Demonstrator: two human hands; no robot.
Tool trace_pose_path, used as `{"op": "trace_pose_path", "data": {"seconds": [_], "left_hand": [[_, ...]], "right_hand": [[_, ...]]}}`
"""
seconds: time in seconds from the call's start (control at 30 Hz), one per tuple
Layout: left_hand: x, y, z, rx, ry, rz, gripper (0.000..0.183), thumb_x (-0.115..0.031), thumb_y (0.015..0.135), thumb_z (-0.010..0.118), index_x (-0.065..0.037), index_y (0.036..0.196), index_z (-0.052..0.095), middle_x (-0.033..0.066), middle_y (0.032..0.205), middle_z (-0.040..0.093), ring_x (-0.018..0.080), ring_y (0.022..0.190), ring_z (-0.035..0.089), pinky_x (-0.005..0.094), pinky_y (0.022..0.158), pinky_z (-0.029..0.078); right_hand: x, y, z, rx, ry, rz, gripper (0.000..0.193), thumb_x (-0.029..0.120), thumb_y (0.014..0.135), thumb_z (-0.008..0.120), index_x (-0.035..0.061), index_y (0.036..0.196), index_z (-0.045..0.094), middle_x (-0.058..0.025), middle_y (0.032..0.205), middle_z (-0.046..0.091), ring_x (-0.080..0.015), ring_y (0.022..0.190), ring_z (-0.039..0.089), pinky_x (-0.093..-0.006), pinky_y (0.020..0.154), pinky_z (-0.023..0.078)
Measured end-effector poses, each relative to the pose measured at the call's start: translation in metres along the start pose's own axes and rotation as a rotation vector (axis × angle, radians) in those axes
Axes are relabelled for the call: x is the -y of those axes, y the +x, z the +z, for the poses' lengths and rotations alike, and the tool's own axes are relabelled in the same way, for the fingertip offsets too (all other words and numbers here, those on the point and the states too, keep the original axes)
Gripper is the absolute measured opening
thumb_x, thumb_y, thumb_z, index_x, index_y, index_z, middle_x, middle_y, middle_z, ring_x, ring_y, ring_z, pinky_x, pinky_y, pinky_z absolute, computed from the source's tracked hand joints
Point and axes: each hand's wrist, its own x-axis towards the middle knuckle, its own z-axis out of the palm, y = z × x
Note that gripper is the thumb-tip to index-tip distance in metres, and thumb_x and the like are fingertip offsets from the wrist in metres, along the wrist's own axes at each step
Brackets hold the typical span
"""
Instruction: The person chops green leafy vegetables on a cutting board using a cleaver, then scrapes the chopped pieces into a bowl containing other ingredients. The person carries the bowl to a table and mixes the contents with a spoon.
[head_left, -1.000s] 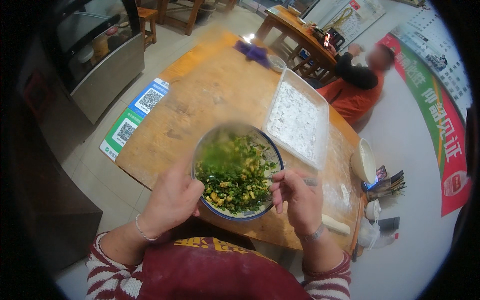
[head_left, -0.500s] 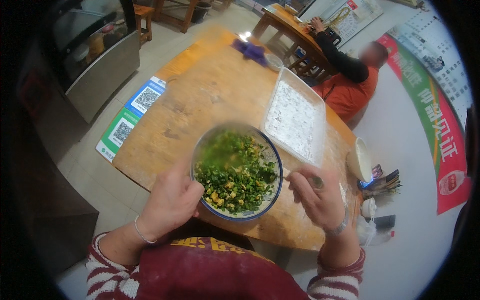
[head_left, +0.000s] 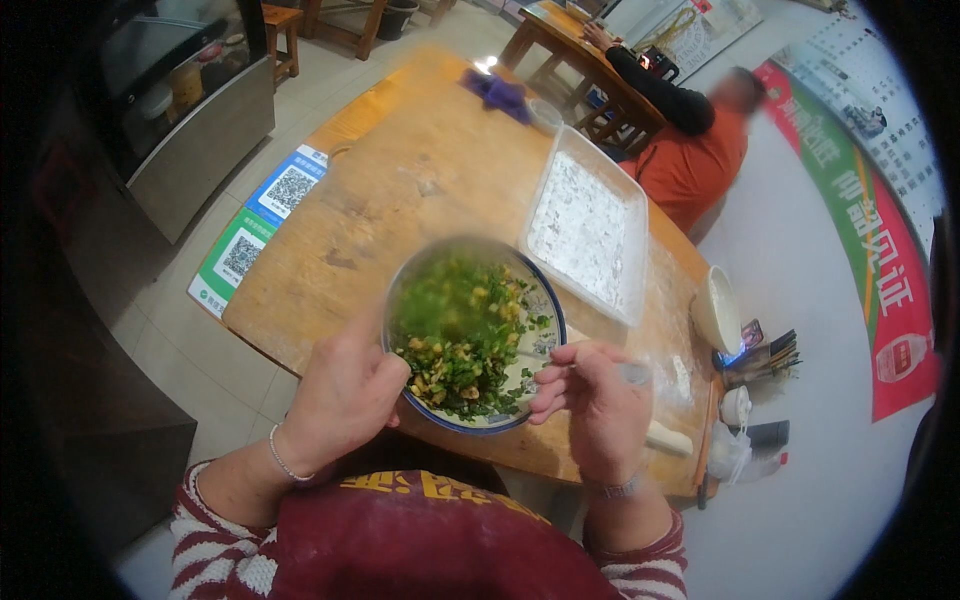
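Note:
A white bowl (head_left: pixel 548 300) with a blue rim is tilted in front of me, over the near edge of the wooden table. Chopped green leaves mixed with yellow bits (head_left: pixel 455 340) fill its left side, and the patterned inner wall shows at the right. My left hand (head_left: pixel 345 390) is closed on the bowl's left rim, thumb on top. At the right rim, my right hand (head_left: pixel 600 405) is closed around a thin-handled utensil (head_left: pixel 530 355) that reaches into the bowl. Its working end is hidden in the greens, so its kind is unclear.
A flour-dusted white tray (head_left: pixel 585 235) lies beyond the bowl. A pale dough roll (head_left: pixel 668 437), a thin wooden stick (head_left: pixel 706 425) and a cream bowl (head_left: pixel 717 310) are at the right. A purple cloth (head_left: pixel 497 95) lies farther back. A person in orange (head_left: pixel 695 165) sits behind.
My right hand has moved left to the bowl's rim and turned its palm side up. The filling is pushed leftward, baring the bowl's right wall. The dough roll has come into sight.

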Motion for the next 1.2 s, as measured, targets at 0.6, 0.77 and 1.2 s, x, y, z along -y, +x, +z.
{"op": "trace_pose_path", "data": {"seconds": [0.6, 0.77, 1.2], "left_hand": [[0.004, -0.01, 0.001, 0.072, -0.341, -0.124, 0.071, -0.003, 0.094, 0.051, -0.009, 0.157, 0.019, 0.0091, 0.068, 0.064, 0.0141, 0.048, 0.059, 0.0256, 0.045, 0.051], [0.005, -0.008, 0.004, 0.065, -0.289, -0.077, 0.071, -0.001, 0.091, 0.05, -0.007, 0.156, 0.021, 0.009, 0.068, 0.063, 0.0141, 0.048, 0.059, 0.0266, 0.045, 0.051], [-0.006, 0.001, 0.002, 0.02, -0.059, -0.04, 0.069, 0.002, 0.084, 0.048, -0.003, 0.151, 0.033, 0.0068, 0.064, 0.062, 0.0141, 0.046, 0.058, 0.0278, 0.044, 0.049]], "right_hand": [[0.022, -0.042, -0.025, 0.252, -0.699, -0.467, 0.016, -0.004, 0.084, 0.07, -0.0009, 0.1, 0.07, -0.0159, 0.084, 0.071, -0.0286, 0.075, 0.071, -0.0307, 0.068, 0.056], [-0.006, -0.042, -0.026, 0.468, -0.839, -0.576, 0.016, 0.001, 0.085, 0.071, 0.0002, 0.101, 0.07, -0.017, 0.089, 0.071, -0.031, 0.08, 0.071, -0.0361, 0.07, 0.057], [0.019, -0.018, -0.05, 0.288, -0.642, -0.442, 0.009, -0.003, 0.088, 0.068, -0.0016, 0.096, 0.07, -0.0112, 0.078, 0.07, -0.0174, 0.067, 0.068, -0.0269, 0.061, 0.053]]}}
